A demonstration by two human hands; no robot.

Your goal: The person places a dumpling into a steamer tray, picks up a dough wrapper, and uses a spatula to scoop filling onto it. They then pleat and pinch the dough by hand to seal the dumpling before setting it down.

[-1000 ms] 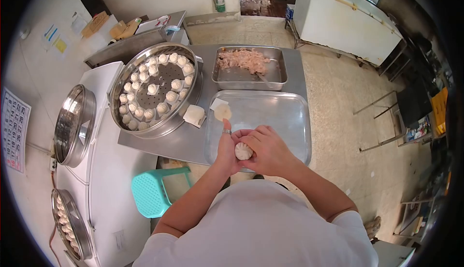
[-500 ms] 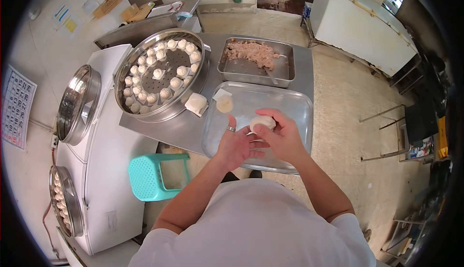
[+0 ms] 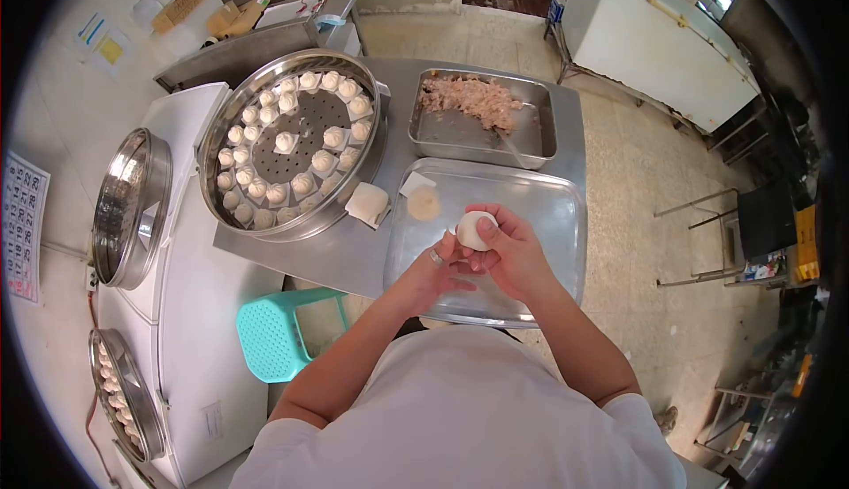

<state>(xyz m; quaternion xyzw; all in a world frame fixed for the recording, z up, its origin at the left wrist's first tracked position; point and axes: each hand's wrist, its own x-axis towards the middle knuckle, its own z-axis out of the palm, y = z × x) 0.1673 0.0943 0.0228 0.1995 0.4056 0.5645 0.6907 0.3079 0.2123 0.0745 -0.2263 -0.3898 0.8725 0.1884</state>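
A round white dough ball [image 3: 476, 230] is held by my right hand [image 3: 513, 255], with the thumb over its top. My left hand [image 3: 433, 273], with a ring on one finger, is close against the ball's lower left side, its fingers partly spread. Both hands are above the shallow metal tray [image 3: 566, 224]. On that tray's upper left lie a flat dough disc [image 3: 424, 203] and a white paper square [image 3: 414, 183]. Left of the tray sits a stack of paper squares [image 3: 367, 202]. Behind is a deep pan [image 3: 429, 140] of minced filling [image 3: 469, 98] with a utensil.
A round steamer tray [image 3: 292, 146] holds several pleated buns at the left of the metal table [image 3: 287, 255]. Further left are two more round trays, one [image 3: 133, 210] upright. A turquoise stool [image 3: 272, 339] stands below the table. A white chest freezer is at the back right.
My left hand has moved up to the dough ball and its fingers have curled. The ball has turned in my right hand, showing a smoother side. The view has shifted slightly.
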